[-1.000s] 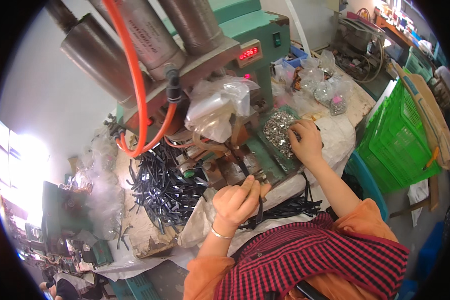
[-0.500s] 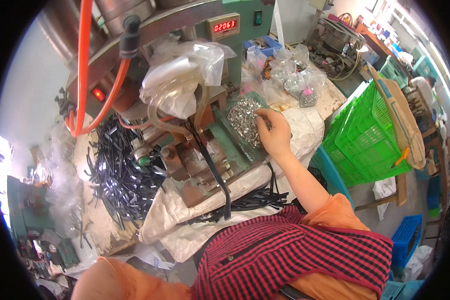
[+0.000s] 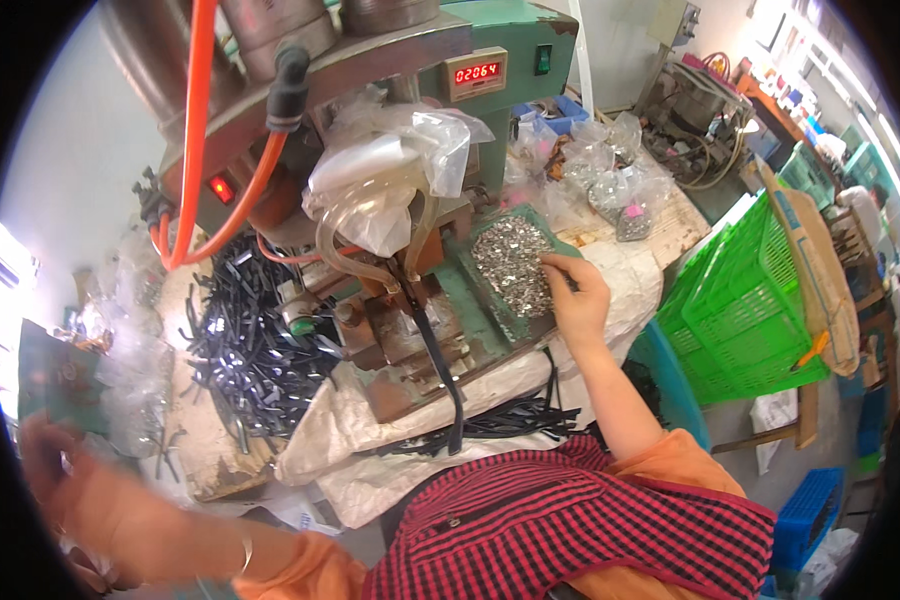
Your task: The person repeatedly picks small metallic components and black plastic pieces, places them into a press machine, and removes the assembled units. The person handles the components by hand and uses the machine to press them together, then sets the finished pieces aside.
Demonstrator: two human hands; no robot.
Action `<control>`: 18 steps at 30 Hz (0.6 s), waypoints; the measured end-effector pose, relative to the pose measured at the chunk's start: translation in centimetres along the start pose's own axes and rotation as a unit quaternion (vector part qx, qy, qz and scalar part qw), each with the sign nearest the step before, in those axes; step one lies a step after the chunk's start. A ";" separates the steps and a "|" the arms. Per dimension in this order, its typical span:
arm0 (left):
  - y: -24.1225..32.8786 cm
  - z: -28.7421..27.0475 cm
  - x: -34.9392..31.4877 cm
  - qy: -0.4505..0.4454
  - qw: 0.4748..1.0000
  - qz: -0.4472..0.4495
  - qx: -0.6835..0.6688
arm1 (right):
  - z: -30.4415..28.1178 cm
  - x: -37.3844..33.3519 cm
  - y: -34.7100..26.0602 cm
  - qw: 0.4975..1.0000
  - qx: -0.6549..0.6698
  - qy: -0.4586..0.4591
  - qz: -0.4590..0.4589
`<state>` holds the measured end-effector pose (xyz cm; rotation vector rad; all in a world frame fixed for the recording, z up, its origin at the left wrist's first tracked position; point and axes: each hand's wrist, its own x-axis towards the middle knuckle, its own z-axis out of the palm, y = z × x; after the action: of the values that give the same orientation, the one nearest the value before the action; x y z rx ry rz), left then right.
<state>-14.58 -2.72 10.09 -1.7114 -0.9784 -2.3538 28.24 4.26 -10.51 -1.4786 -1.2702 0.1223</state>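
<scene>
The right hand (image 3: 582,305) is at 3 o'clock from the middle of the view, at the outer edge of a green tray (image 3: 562,246) filled with small silvery metal pieces (image 3: 510,268). Its grip is curled, thumb and forefinger turned toward the heap; I cannot tell whether a piece sits between them. The left hand (image 3: 62,475) is out at 8 o'clock, well apart from the machine, and so blurred that I cannot tell whether its grip is apart, together or clamped on anything.

Just off the middle toward 6 o'clock, a black strip (image 3: 435,350) lies across the metal block of a green press (image 3: 518,42), its upper end under two clear tubes and its lower end past the block's near edge. Neither hand touches it. More black strips (image 3: 505,424) lie at 5 o'clock on a pale cloth (image 3: 625,285), and a large pile of strips (image 3: 255,355) spreads over the desk (image 3: 208,460) toward 9 o'clock.

A red-lit counter (image 3: 476,73) shows at 12 o'clock, a crumpled clear bag (image 3: 375,185) at 11 and an orange hose (image 3: 192,140) at 10. Bags of small parts (image 3: 620,195) sit at 2 o'clock, with bright green crates (image 3: 740,310) at 3
</scene>
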 end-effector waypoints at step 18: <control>-14.9 -2.0 -12.0 -0.411 0.756 -0.400 0.315 | 5.7 -1.7 -12.7 0.869 0.437 -0.157 0.172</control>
<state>-17.80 4.46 -7.42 -2.2216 -2.6784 -0.9836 15.85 4.06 -3.90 -0.8681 -0.9615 1.0726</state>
